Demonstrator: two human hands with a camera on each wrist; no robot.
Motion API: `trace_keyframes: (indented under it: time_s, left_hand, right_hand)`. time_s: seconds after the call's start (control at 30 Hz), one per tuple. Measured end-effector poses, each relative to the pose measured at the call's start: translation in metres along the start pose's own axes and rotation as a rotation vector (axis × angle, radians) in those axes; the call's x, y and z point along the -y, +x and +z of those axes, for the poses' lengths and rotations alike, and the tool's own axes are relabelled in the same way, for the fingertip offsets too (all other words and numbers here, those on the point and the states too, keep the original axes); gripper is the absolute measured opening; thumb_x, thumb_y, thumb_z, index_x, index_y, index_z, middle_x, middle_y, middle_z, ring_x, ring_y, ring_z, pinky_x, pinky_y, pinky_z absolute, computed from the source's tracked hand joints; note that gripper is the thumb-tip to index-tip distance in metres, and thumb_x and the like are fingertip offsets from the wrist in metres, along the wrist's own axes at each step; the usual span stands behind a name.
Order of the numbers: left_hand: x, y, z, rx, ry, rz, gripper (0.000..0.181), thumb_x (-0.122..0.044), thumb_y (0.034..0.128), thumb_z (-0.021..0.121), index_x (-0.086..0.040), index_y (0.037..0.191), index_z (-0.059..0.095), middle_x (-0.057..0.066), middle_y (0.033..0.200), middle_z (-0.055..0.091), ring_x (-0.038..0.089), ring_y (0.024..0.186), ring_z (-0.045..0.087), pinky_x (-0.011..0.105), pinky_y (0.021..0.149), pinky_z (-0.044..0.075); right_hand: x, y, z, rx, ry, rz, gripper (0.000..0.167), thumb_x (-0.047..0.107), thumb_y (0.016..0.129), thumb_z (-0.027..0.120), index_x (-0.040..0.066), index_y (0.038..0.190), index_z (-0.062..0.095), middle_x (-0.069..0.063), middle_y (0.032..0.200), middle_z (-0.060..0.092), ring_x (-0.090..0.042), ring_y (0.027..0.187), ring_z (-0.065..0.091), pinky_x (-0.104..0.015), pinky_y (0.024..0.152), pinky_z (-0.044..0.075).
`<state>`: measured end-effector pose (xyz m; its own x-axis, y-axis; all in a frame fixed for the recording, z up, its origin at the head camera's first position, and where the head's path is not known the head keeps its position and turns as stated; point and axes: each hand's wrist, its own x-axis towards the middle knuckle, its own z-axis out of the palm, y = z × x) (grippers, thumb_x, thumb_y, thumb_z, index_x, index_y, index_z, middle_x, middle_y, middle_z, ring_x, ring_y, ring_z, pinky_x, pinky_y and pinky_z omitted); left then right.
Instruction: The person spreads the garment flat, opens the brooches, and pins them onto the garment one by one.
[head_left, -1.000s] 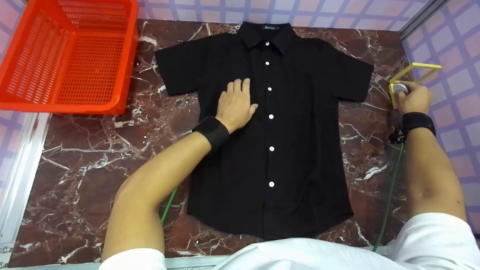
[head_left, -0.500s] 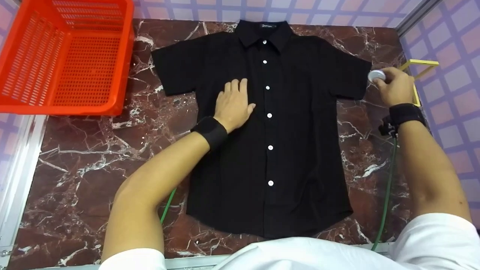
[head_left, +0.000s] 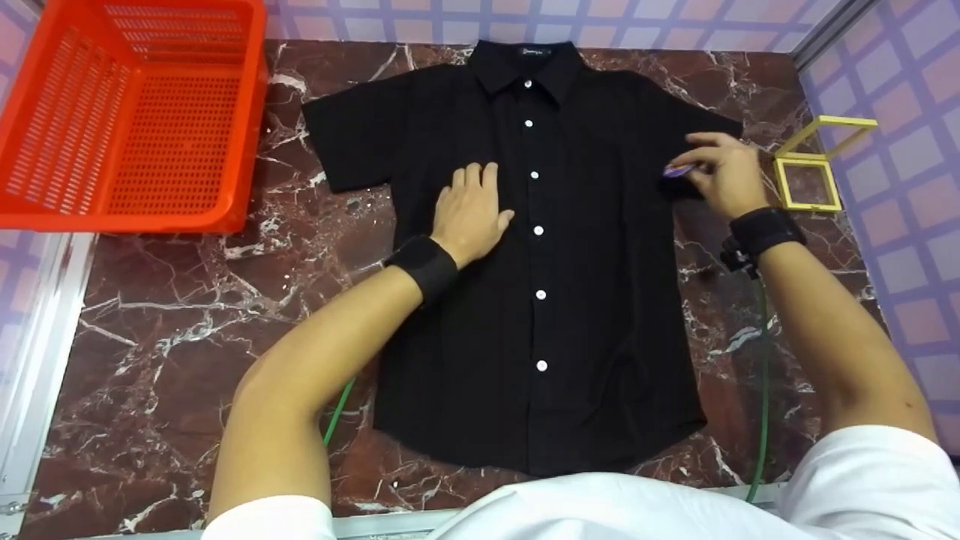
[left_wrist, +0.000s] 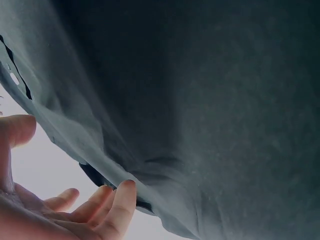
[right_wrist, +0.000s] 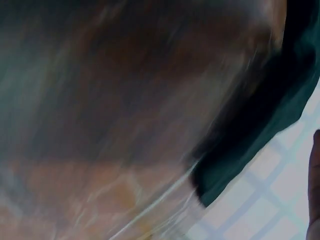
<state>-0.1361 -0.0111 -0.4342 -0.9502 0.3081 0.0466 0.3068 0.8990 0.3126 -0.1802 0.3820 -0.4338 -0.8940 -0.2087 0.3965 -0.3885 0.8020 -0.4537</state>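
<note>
A black short-sleeved shirt (head_left: 480,337) with white buttons lies spread out, its collar at the far side. My left hand (head_left: 471,214) rests on its left chest, fingers extended. In the left wrist view the fingers (left_wrist: 122,205) show against the cloth. Over the inner edge of the right sleeve, my right hand (head_left: 727,176) pinches a small round disc (head_left: 677,171), purple on the side that shows; it looks like a badge. Whether the disc touches the cloth I cannot tell. The right wrist view is blurred and shows a sleeve edge (right_wrist: 240,155), not the disc.
A yellow hinged frame-like case (head_left: 808,205) stands with its lid up at the right, by the tiled wall. At the far left is a red plastic basket (head_left: 253,150). The tabletop is dark red marble (head_left: 187,390). Green cables (head_left: 763,390) trail from both wrists.
My right hand has lifted the disc from the yellow case and carried it left to the right sleeve, turning its silver side out of sight. The left hand has stayed in place.
</note>
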Motion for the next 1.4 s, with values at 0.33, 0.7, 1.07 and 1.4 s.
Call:
trace_keyframes:
  time_s: [0.33, 0.7, 1.07, 1.4]
  left_hand:
    - [0.002, 0.0, 0.001, 0.001, 0.014, -0.01, 0.072, -0.038, 0.0969, 0.065, -0.001, 0.152, 0.036, 0.02, 0.146, 0.044, 0.035, 0.133, 0.042, 0.047, 0.101, 0.044]
    - [0.005, -0.003, 0.0, -0.005, 0.027, -0.014, 0.072, -0.038, 0.0965, 0.065, -0.001, 0.151, 0.036, 0.021, 0.144, 0.045, 0.036, 0.132, 0.043, 0.046, 0.1, 0.045]
    - [0.008, -0.004, -0.001, -0.001, 0.015, -0.031, 0.072, -0.038, 0.0968, 0.065, -0.001, 0.151, 0.036, 0.02, 0.144, 0.046, 0.035, 0.132, 0.043, 0.046, 0.101, 0.044]
    - [0.008, -0.005, 0.002, 0.003, 0.01, -0.013, 0.072, -0.037, 0.0974, 0.064, -0.001, 0.152, 0.035, 0.021, 0.144, 0.046, 0.036, 0.132, 0.043, 0.047, 0.102, 0.043]
  right_hand:
    - [0.02, 0.006, 0.021, 0.182, 0.159, 0.02, 0.026, -0.013, 0.081, 0.067, -0.001, 0.102, 0.078, -0.013, 0.119, 0.071, -0.023, 0.108, 0.063, -0.005, 0.082, 0.043]
    - [0.026, 0.007, 0.032, 0.357, 0.231, 0.116, 0.037, -0.008, 0.084, 0.065, -0.001, 0.12, 0.072, -0.017, 0.126, 0.065, -0.021, 0.104, 0.06, -0.011, 0.076, 0.042]
    - [0.032, 0.012, 0.028, 0.22, 0.074, 0.255, 0.036, 0.004, 0.085, 0.077, 0.006, 0.121, 0.072, -0.017, 0.106, 0.074, 0.002, 0.084, 0.061, -0.011, 0.072, 0.039]
    - [0.04, 0.01, 0.024, 0.248, 0.169, 0.361, 0.022, 0.002, 0.089, 0.066, 0.004, 0.107, 0.078, -0.008, 0.096, 0.075, 0.0, 0.066, 0.054, -0.013, 0.057, 0.041]
